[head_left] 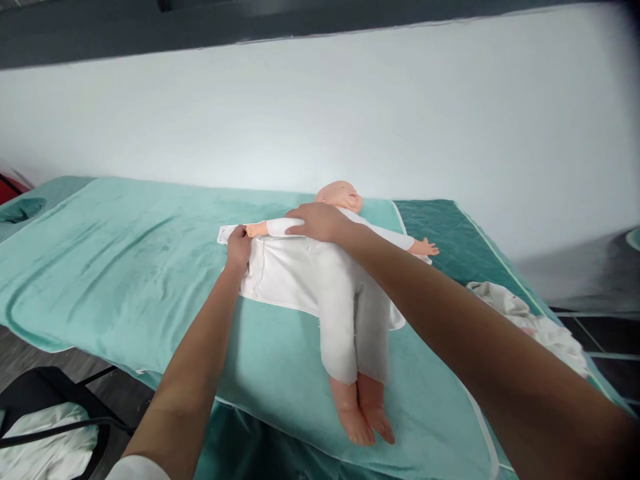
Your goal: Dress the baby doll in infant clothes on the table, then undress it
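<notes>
White fabric-bodied, pink-limbed baby doll on spread white cloth garment, over mint-green plush blanket. Clamps left hand on garment's edge; rests right hand across doll's shoulder, cannot tell whether gripping.

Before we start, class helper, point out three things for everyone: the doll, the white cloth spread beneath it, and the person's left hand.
Doll (338,293): head view, on the upper part of one leg.
White cloth (286,268): head view, on its bare stretch beside the doll.
Left hand (239,249): head view, on its back.

Head camera looks forward and down
</notes>
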Demonstrator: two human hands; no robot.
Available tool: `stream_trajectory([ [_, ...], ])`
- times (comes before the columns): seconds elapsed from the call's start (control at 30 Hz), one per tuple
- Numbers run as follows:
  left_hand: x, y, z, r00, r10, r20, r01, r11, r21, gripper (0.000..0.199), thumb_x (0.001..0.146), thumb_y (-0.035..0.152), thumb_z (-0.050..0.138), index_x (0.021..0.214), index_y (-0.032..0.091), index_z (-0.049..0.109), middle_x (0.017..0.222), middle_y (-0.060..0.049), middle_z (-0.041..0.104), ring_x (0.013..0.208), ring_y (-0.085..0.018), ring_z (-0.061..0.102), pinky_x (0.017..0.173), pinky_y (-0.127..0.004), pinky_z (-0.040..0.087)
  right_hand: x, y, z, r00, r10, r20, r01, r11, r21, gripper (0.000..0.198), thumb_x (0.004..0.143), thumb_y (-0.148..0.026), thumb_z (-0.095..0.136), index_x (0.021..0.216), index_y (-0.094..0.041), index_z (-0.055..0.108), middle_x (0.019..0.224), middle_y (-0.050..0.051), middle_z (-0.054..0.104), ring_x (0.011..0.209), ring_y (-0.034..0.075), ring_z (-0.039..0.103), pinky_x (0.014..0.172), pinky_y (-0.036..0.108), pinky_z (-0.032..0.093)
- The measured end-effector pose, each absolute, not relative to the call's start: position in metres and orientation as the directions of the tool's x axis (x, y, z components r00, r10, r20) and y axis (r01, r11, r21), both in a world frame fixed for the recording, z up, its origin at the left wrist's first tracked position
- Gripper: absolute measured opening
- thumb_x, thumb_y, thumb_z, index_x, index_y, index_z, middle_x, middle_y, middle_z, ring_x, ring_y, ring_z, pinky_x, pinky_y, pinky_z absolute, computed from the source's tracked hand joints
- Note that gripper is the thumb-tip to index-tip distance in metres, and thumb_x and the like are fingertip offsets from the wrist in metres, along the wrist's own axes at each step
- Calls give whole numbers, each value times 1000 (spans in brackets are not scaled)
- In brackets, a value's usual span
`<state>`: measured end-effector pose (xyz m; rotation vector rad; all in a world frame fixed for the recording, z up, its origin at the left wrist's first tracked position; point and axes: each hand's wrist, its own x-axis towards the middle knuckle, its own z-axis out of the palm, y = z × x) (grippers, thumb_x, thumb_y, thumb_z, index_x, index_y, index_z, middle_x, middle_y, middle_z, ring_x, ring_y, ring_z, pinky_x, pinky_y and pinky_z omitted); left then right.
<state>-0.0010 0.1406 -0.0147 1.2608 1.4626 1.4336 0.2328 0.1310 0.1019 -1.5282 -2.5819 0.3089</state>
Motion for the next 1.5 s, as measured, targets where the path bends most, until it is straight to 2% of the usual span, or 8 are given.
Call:
stream_trajectory([
  [0.27, -3, 141, -15, -271, 959, 78, -10, -84, 996, 13, 73, 28, 65, 81, 19, 60, 83, 0, 65, 76, -14, 57, 74, -27, 46, 223, 131, 93, -454, 890, -44, 887, 448, -112, 45, 97, -55, 48, 130, -30, 65, 123, 11, 71, 109, 32, 65, 83, 40, 45],
  [0.63, 0, 135, -10, -295, 947, 125, 24, -124, 992, 12, 83, 27, 60, 76, 20, 54, 80, 0, 60, 77, -14, 55, 76, -28, 46, 221, 131, 90, -410, 906, -106, 912, 410, -24, 35, 97, -49, 51, 122, -31, 69, 118, 12, 73, 104, 32, 67, 80, 40, 44],
  [0.8, 4, 129, -9, -314, 927, 204, 158, -160, 974, 14, 88, 24, 58, 75, 21, 54, 80, 0, 58, 80, -15, 52, 80, -28, 41, 216, 127, 94, -382, 916, -120, 922, 386, 13, 33, 97, -45, 53, 120, -28, 70, 117, 14, 73, 106, 33, 67, 83, 41, 43],
  [0.87, 7, 124, -8, -309, 915, 260, 285, -171, 943, 14, 91, 24, 57, 78, 22, 54, 78, 0, 57, 78, -16, 51, 77, -29, 37, 215, 126, 94, -374, 919, -120, 925, 380, 26, 33, 98, -44, 53, 120, -27, 70, 117, 14, 73, 108, 32, 66, 83, 41, 43],
  [1.03, 18, 117, -6, -168, 918, 359, 725, -132, 676, 16, 99, 28, 47, 84, 24, 48, 77, -1, 57, 73, -20, 51, 69, -32, 30, 216, 127, 90, -372, 922, -107, 925, 378, 45, 34, 98, -45, 51, 119, -25, 69, 115, 14, 72, 105, 31, 66, 80, 39, 43],
  [1.2, 26, 115, -5, 50, 926, 374, 823, -250, 510, 14, 100, 26, 44, 88, 24, 50, 86, -5, 62, 84, -23, 56, 70, -32, 33, 214, 127, 86, -391, 918, -67, 918, 395, 43, 38, 99, -50, 50, 122, -25, 67, 115, 13, 72, 102, 30, 67, 78, 37, 43],
  [1.37, 22, 116, -7, 87, 913, 398, 638, -358, 682, 14, 99, 25, 43, 91, 24, 53, 86, -2, 64, 81, -19, 58, 74, -30, 41, 205, 129, 83, -377, 924, -61, 925, 379, 25, 39, 99, -48, 50, 126, -24, 64, 120, 14, 70, 103, 31, 67, 82, 39, 44],
  [1.5, 18, 121, -10, -154, 874, 461, 612, -281, 739, 14, 99, 27, 44, 95, 22, 57, 94, -5, 66, 91, -20, 60, 84, -33, 45, 201, 131, 81, -371, 927, -51, 927, 373, 45, 38, 99, -46, 52, 125, -20, 64, 122, 16, 69, 106, 33, 67, 85, 42, 45],
])
